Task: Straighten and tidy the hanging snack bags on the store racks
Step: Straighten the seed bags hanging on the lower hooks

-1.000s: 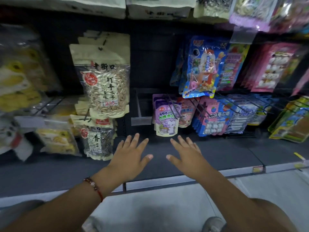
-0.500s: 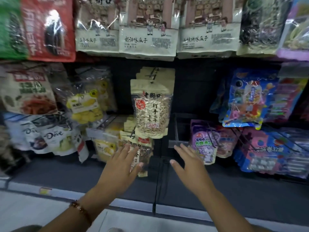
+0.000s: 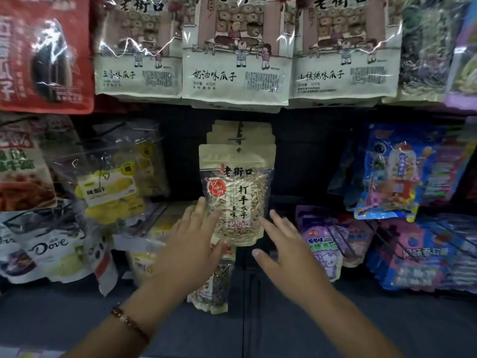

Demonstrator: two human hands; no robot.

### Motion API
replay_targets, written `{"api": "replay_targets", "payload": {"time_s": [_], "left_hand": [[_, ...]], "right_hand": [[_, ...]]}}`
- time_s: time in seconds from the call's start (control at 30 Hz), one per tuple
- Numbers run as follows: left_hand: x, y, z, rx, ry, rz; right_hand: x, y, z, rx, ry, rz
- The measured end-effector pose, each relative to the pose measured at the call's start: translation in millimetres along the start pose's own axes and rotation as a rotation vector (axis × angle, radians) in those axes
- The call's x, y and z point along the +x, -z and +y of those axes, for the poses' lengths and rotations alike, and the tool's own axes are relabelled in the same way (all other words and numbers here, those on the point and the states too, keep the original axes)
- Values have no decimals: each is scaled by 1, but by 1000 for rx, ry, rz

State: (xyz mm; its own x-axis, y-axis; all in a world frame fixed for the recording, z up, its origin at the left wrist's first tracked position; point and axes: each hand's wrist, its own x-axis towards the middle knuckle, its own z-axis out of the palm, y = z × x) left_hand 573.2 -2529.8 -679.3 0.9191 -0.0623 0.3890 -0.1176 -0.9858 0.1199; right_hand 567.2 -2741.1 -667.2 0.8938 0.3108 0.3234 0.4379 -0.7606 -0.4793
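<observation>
Dim store aisle with a dark display rack

The dark back panel (image 3: pixel 304 156) of the rack stands behind the goods, almost black in the low light. A dark grey base shelf (image 3: pixel 296 324) runs along the bottom, split by a vertical seam near the middle. Thin metal hooks (image 3: pixel 238 135) stick out from the panel. Light from above glints on the glossy packaging in the top row, while the lower levels sit in shadow. A pale strip of floor (image 3: pixel 10 352) shows at bottom left.

Both forearms are bare, and the left wrist wears a beaded bracelet (image 3: pixel 129 322) of reddish-brown and pale beads.
</observation>
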Motion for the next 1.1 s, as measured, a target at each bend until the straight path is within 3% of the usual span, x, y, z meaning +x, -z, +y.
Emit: {"api": "replay_targets", "payload": {"time_s": [0.33,0.8,0.93,1.1], "left_hand": [[59,-23,-1,21,-60,56],[127,-53,-4,-166,-68,140],[116,-65,-7,-361,-73,148],[95,-71,-4,-868,284,14]], "right_hand": [[79,-27,-12,-139,42,68],[133,-31,18,-133,64,140],[132,-39,28,72,39,225],[127,-55,42,512,-332,288]]}}
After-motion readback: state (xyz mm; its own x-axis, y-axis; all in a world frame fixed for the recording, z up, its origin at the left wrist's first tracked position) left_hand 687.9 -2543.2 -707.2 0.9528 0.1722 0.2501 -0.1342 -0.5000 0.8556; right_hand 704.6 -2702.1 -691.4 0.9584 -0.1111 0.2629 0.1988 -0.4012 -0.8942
